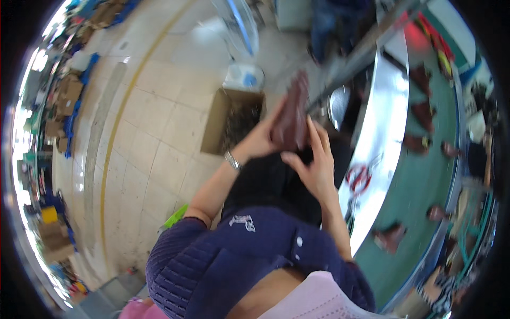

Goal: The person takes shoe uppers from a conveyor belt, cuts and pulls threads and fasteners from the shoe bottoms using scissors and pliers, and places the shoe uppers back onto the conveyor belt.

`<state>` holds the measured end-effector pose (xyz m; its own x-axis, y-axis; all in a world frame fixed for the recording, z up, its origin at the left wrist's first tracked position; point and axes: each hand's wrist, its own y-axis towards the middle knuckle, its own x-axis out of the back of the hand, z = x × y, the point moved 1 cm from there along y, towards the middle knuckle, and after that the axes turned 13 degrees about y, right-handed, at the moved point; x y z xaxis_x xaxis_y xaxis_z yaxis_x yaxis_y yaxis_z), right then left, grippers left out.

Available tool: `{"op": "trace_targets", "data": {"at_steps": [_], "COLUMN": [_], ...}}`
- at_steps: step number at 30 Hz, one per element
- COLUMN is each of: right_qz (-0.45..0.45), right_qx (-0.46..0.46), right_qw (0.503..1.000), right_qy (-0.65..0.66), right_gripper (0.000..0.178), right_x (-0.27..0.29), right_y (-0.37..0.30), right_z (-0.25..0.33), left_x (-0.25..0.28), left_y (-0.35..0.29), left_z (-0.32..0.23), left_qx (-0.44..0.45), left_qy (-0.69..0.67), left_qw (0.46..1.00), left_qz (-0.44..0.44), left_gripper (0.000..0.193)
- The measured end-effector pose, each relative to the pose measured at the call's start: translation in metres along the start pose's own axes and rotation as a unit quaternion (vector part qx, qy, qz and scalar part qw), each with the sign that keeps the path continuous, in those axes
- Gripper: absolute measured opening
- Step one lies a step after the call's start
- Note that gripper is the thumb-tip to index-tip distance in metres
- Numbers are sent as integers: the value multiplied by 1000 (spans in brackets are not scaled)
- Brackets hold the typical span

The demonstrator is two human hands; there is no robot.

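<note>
In front of my body is a dark brown leather shoe [290, 122], its narrow end pointing away from me. My left hand [265, 130] is closed round its left side and carries it. My right hand [317, 165] is at its lower right, with thumb and fingers apart. The fingertips reach the shoe's edge; motion blur hides whether they press on it. Below and to the left of the shoe stands an open cardboard box [212, 125] with dark scraps in it.
On my right runs a shiny metal ledge [385, 143] with a red-handled tool [358, 178], seemingly scissors. Beyond it, a green conveyor belt [419, 183] carries several brown shoe pieces. Ahead are a fan [239, 26] and another person's legs [332, 29]. Another person's hand [431, 287] shows at lower right.
</note>
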<state>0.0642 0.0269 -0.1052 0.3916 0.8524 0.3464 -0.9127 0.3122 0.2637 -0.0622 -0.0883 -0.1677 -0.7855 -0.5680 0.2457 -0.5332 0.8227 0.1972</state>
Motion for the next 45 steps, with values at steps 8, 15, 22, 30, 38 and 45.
{"op": "trace_targets", "data": {"at_steps": [8, 15, 22, 30, 38, 45], "right_qz": [-73, -76, -78, -6, -6, -50], "right_qx": [-8, 14, -5, 33, 75, -140], "right_qw": [997, 997, 996, 998, 997, 985], "right_qy": [21, -9, 36, 61, 5, 85], "right_gripper": [57, 58, 62, 59, 47, 32], "right_x": [-4, -2, -3, 15, 58, 51], "right_y": [-20, -33, -35, -31, -19, -77], "right_z": [-2, -9, -8, 1, -12, -41], "left_x": [-6, -7, -7, 0, 2, -39], "left_y": [-6, -8, -10, -19, -20, -24], "left_z": [-14, -12, -6, -7, -2, 22], "left_qx": [-19, 4, 26, 49, 100, 119], "left_qy": [-36, -27, -74, -73, -247, -145], "left_qw": [999, 998, 995, 993, 915, 898], "left_qz": [28, 58, 65, 75, 303, 398], "left_gripper": [111, 114, 115, 111, 103, 85]}}
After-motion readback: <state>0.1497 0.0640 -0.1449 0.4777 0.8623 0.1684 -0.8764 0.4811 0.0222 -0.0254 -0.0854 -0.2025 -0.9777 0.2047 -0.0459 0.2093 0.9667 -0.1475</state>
